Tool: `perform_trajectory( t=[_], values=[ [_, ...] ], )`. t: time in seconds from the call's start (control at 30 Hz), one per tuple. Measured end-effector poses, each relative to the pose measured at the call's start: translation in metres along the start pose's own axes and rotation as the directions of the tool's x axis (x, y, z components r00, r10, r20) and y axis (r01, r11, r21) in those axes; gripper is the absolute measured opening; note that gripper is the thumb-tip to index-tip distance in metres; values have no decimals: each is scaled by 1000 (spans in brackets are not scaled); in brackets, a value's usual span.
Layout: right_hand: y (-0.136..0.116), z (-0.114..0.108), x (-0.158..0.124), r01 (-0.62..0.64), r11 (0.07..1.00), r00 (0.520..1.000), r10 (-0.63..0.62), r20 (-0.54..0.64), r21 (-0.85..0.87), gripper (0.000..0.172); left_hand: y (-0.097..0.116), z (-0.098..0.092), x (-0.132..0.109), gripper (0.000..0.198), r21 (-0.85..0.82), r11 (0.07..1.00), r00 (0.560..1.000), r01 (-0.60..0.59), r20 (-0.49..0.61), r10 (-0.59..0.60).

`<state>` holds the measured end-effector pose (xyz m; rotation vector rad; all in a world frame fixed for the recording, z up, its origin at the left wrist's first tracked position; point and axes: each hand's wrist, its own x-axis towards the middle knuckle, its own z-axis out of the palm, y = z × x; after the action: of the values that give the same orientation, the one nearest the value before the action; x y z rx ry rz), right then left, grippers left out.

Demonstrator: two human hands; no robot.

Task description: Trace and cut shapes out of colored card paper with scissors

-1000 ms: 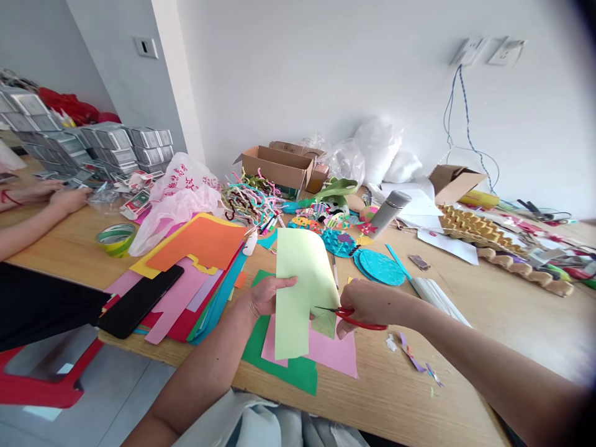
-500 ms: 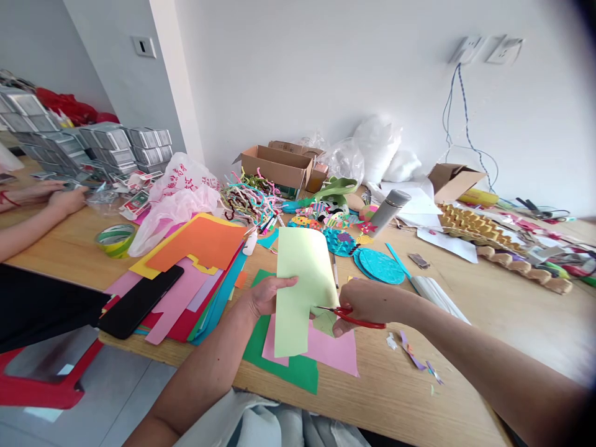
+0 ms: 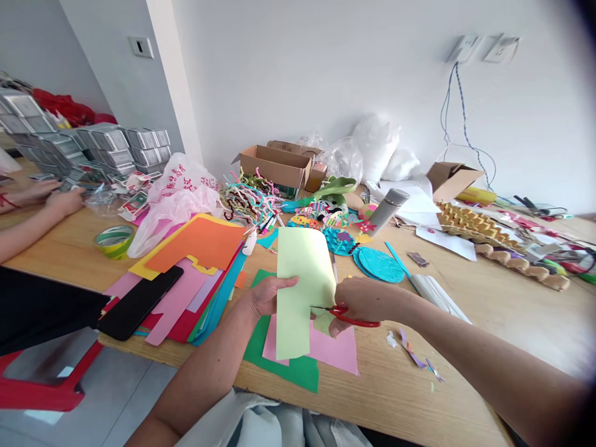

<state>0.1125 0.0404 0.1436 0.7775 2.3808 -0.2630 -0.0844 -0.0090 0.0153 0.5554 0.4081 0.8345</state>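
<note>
My left hand (image 3: 265,296) pinches the left edge of a pale green sheet of paper (image 3: 302,273) and holds it upright above the table. Red-handled scissors (image 3: 350,317) are gripped in my right hand (image 3: 363,301), and their blades bite into the sheet's right side. A small cut flap of the same green paper hangs below the blades. Under both hands lie a pink sheet (image 3: 335,351) and a dark green sheet (image 3: 288,366) on the wooden table (image 3: 488,310).
A stack of coloured paper (image 3: 195,248) and a black phone (image 3: 139,301) lie to the left. Pipe cleaners (image 3: 246,198), cardboard boxes (image 3: 279,164), a metal flask (image 3: 391,208) and teal discs (image 3: 379,266) crowd the back. Another person's hands (image 3: 56,198) work at far left.
The scissors and my right hand have crept slightly left and up along the cut. My left hand keeps its hold on the sheet.
</note>
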Motion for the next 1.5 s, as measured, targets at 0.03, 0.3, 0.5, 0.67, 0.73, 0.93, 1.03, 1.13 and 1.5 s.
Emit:
perform_trajectory(
  t=[0.03,0.3,0.5,0.67,0.73,0.93,1.03,1.13,1.5],
  values=[
    [0,0,0,2,1000,1000,-2,-2,-2,81,0,0,0,50,-3,1000,1000,-7,-4,7],
    [6,5,-1,70,995,997,-67,-43,65,74,1,0,-1,49,-12,1000,998,-9,-63,8],
    [12,9,1,112,989,993,-107,-52,100,68,1,1,-3,51,-21,1000,999,-5,-48,4],
    [14,9,0,110,988,993,-105,-50,104,67,1,1,-4,52,-32,999,997,-11,-76,9],
    [13,9,-1,101,992,993,-96,-66,81,68,2,2,-5,52,-32,999,997,-7,-73,5],
    [9,10,0,53,998,996,-50,-80,35,72,3,7,-5,51,-24,1000,996,4,-87,-6],
    [6,8,-1,39,999,998,-37,-60,26,74,3,5,-4,50,-15,1000,995,14,-99,-16],
    [0,3,-4,22,1000,999,-21,-38,5,77,2,2,-3,52,-13,1000,996,20,-92,-22],
    [-10,1,-6,-38,997,998,35,-45,-66,85,1,-2,-1,49,-38,999,997,0,-81,-3]
  ],
)
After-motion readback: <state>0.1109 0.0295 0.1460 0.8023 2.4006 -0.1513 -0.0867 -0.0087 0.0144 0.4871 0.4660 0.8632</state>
